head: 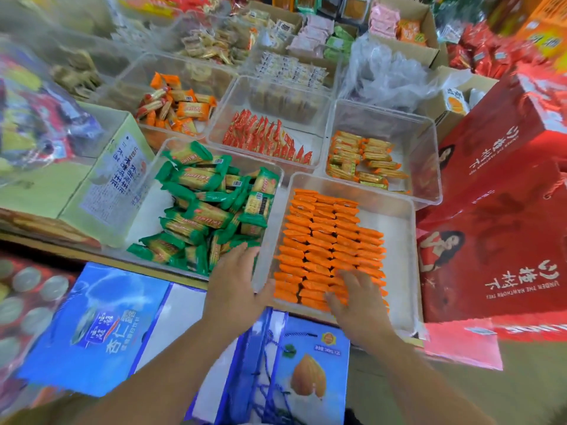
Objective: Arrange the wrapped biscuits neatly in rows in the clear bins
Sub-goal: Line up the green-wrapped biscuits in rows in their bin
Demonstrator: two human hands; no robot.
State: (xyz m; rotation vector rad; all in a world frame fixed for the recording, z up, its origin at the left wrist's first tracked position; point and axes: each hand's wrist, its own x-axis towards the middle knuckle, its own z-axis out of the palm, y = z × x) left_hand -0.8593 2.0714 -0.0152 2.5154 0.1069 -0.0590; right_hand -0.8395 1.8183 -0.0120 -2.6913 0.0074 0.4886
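Note:
Orange wrapped biscuits [325, 237] stand in neat rows inside the nearest clear bin [399, 228]. My right hand [356, 297] lies flat on the front rows, fingers spread and pressing down on the packs. My left hand [234, 286] rests with straight fingers against the bin's left wall, thumb on its front corner, fingertips touching the green packs. Green wrapped biscuits [208, 204] are heaped loosely in the clear bin [147, 191] to the left.
Further clear bins behind hold red packs [267, 139], yellow-orange packs [359, 161] and mixed orange packs [175, 105]. Large red gift boxes [503, 210] crowd the right side. Blue gift bags [101, 329] lie in front, and a pale green carton [101, 176] sits at left.

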